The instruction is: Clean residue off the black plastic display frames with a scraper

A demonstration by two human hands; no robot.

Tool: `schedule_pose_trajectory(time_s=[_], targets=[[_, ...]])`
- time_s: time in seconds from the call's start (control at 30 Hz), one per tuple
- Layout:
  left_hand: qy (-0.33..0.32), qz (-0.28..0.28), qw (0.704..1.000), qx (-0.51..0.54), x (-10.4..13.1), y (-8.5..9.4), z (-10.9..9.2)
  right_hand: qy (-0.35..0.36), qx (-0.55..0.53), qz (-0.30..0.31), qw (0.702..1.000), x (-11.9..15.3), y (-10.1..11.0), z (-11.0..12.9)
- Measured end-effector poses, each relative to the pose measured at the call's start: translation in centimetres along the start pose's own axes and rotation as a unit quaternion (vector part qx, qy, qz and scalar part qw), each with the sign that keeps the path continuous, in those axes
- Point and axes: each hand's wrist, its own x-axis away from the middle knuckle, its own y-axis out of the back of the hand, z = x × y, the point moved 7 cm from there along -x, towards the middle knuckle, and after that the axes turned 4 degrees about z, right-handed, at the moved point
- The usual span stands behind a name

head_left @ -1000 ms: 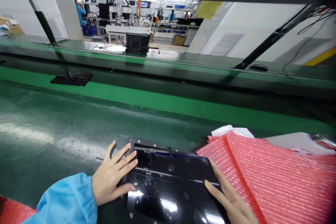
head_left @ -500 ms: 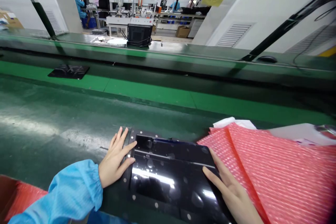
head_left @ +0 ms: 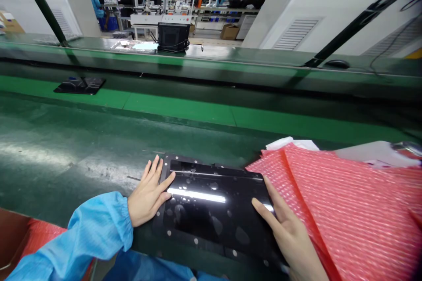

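Observation:
A glossy black screen panel lies on the green bench, with smudges and a light streak reflected in it. Around it shows a matte dark base dotted with pale round spots. My left hand rests with fingers spread on the left border, its thumb and index finger reaching the panel's edge. On the other side, my right hand grips the panel's right edge, thumb on top and fingers along the far side. Its fingertips are partly hidden.
Red bubble-wrap bags lie to the right, over some white sheets. A brown box with red wrap stands at lower left. Farther back are a black stand base, a black monitor on a ledge, and a person.
The view has tilted slightly down, so the background sits higher. The panel's near side appears raised or shifted a little, and its reflections have moved. Both hands stay at the same sides.

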Motion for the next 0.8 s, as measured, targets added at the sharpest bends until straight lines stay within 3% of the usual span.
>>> schedule_pose_trajectory(time_s=[0.17,0.4,0.6,0.7,0.8], targets=[[-0.032,0.037,0.999,-0.009,-0.2,0.2,-0.1,-0.014,-0.008,-0.004,1.0,0.0,0.0,-0.2],[-0.017,0.04,0.998,-0.055,-0.2,-0.3,-0.2,0.088,0.075,-0.016,0.993,-0.5,0.0,-0.6],[-0.02,0.002,0.993,-0.114,0.3,-0.5,-0.6,0.189,0.271,-0.024,0.944,-1.1,1.7,0.6],[-0.012,-0.023,0.988,-0.152,0.2,-0.9,-0.5,0.212,0.32,-0.024,0.923,-1.7,2.8,1.0],[-0.01,-0.045,0.985,-0.168,-0.2,-0.9,-0.7,0.217,0.356,-0.002,0.909,-2.0,2.5,0.6]])
